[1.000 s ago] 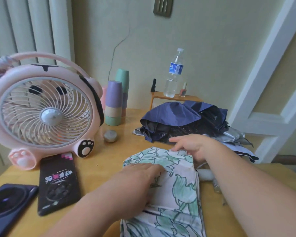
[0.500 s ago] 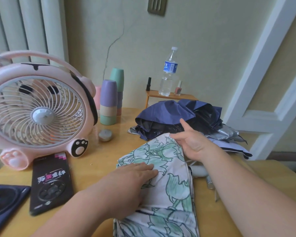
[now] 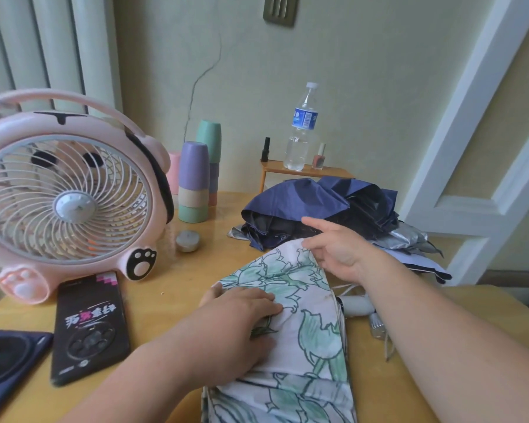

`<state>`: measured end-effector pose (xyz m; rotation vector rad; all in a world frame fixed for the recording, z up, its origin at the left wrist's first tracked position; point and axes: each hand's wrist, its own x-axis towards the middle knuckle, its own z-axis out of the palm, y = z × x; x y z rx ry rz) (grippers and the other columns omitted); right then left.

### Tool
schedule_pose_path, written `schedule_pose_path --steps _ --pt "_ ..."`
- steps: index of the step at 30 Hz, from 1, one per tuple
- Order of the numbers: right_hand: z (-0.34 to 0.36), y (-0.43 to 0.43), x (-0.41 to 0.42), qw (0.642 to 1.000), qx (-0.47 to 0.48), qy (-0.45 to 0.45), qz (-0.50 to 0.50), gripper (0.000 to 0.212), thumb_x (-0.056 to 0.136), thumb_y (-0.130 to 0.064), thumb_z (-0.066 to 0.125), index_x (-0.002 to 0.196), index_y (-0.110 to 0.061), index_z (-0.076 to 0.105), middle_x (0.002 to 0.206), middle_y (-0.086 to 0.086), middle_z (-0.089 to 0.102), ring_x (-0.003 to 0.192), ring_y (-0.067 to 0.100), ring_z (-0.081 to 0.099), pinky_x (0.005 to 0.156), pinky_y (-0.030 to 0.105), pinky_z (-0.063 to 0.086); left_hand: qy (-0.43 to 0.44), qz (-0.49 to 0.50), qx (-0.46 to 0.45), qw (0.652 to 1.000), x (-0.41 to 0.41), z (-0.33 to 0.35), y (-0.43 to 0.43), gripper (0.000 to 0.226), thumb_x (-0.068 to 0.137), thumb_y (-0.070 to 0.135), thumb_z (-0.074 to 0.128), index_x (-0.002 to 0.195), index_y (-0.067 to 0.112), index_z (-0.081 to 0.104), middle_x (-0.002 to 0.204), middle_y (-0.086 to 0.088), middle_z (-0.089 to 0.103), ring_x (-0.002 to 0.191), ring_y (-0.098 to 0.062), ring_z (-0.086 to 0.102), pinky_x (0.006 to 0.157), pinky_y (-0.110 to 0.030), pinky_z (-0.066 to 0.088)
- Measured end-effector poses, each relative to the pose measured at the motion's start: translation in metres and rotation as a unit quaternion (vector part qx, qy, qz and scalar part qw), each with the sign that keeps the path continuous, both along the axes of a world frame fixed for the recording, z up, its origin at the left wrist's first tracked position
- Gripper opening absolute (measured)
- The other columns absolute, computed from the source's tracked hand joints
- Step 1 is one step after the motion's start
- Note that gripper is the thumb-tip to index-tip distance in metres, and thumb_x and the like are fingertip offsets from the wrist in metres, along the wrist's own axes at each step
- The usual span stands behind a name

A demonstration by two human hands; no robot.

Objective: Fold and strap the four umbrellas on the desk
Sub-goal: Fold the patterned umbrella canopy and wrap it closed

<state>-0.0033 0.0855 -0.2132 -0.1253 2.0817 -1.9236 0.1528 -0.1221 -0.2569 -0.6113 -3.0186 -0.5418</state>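
Green-printed white cloth marked the floral umbrella [image 3: 306, 331], which lay on the counter [image 3: 177, 285] with its long axis running from the person away toward the blue umbrella [image 3: 303, 199] and the silver umbrella [image 3: 409, 239] heaped behind. The left grip [image 3: 242, 325] pressed flat, fingers straight, on the near middle of the cloth. The right grip [image 3: 339, 254], nearer the far end, appeared to pinch the raised far corner, index finger straight and thumb hidden. The fold would likely bring that corner back along the axis toward the left grip.
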Motion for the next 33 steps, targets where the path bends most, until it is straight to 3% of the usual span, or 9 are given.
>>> schedule_pose_path --steps 3,6,9,13,20,23,26,30,33 --pt "-0.004 0.001 0.000 0.999 -0.037 0.025 0.009 0.083 0.090 0.016 0.058 0.149 -0.040 0.040 0.124 0.030 0.063 0.106 0.035 0.070 0.096 0.044 0.055 -0.002 0.012 0.025 1.000 -0.003 -0.002 0.001 0.041 0.103 0.046 0.046 0.144 0.043 0.050 0.151 0.027 0.040 0.143 0.007 0.025 0.124 -0.054 -0.001" --pt "-0.010 0.007 0.005 0.998 0.014 0.059 0.010 0.088 0.089 0.017 0.060 0.147 -0.044 0.037 0.103 0.011 0.071 0.091 0.020 0.073 0.073 0.027 0.057 0.009 0.026 0.051 0.998 -0.005 -0.004 0.002 0.040 0.105 0.053 0.033 0.137 0.046 0.056 0.144 0.029 0.045 0.138 0.010 0.029 0.123 -0.053 0.001" --pt "-0.010 0.015 0.012 0.962 0.243 0.124 0.016 0.059 0.086 0.010 0.068 0.134 -0.024 0.063 0.089 -0.003 0.073 0.072 0.012 0.066 0.068 0.031 0.057 0.021 0.027 0.056 0.998 -0.006 -0.003 0.002 0.043 0.105 0.052 0.026 0.134 0.046 0.058 0.141 0.030 0.047 0.135 0.009 0.032 0.122 -0.044 0.011" --pt "-0.008 0.026 0.021 0.867 0.468 0.166 0.038 0.022 0.085 -0.011 0.072 0.092 -0.032 0.076 0.088 -0.007 0.074 0.081 0.013 0.071 0.081 0.031 0.059 0.057 0.038 0.032 0.997 -0.009 -0.008 0.000 0.052 0.092 0.057 0.024 0.133 0.048 0.056 0.134 0.030 0.049 0.126 0.003 0.040 0.103 -0.030 0.034" --pt "-0.031 0.037 0.035 0.880 0.440 0.178 0.020 0.026 0.097 -0.022 0.058 0.080 -0.037 0.071 0.081 -0.017 0.070 0.079 0.004 0.066 0.070 0.027 0.050 0.027 0.144 0.008 0.989 -0.013 -0.015 -0.008 0.097 0.062 0.094 0.021 0.144 0.047 0.041 0.143 0.023 0.040 0.136 -0.009 0.035 0.113 -0.033 0.029" --pt "-0.033 0.045 0.041 0.881 0.430 0.196 0.021 0.025 0.099 -0.027 0.054 0.082 -0.037 0.070 0.082 -0.019 0.071 0.082 0.005 0.068 0.079 0.031 0.055 0.003 0.155 0.031 0.987 -0.014 -0.012 -0.008 0.093 0.066 0.096 0.037 0.144 0.046 0.044 0.143 0.023 0.044 0.135 -0.010 0.039 0.113 -0.035 0.034" --pt "-0.023 0.054 0.054 0.897 0.408 0.163 0.058 0.024 0.093 -0.024 0.051 0.093 -0.036 0.071 0.068 -0.020 0.070 0.062 0.004 0.064 0.066 0.027 0.053 -0.003 0.153 0.035 0.988 -0.011 -0.008 -0.008 0.081 0.075 0.084 0.058 0.144 0.045 0.043 0.140 0.023 0.044 0.133 -0.008 0.039 0.111 -0.031 0.036" --pt "-0.007 0.067 0.072 0.889 0.420 0.096 0.154 0.052 0.069 -0.037 0.062 0.120 -0.050 0.061 0.115 -0.022 0.065 0.095 0.011 0.071 0.084 0.034 0.059 -0.023 0.130 0.048 0.990 -0.012 -0.008 -0.015 0.095 0.062 0.087 0.065 0.145 0.045 0.042 0.133 0.026 0.042 0.129 -0.003 0.039 0.109 -0.028 0.037" --pt "-0.005 0.067 0.076 0.851 0.477 0.117 0.184 0.068 0.069 -0.022 0.062 0.130 -0.051 0.050 0.118 -0.024 0.056 0.100 0.018 0.070 0.083 0.041 0.061 -0.028 0.133 0.068 0.988 -0.013 -0.010 -0.016 0.110 0.052 0.089 0.067 0.148 0.045 0.037 0.141 0.026 0.035 0.135 -0.004 0.038 0.113 -0.030 0.037"
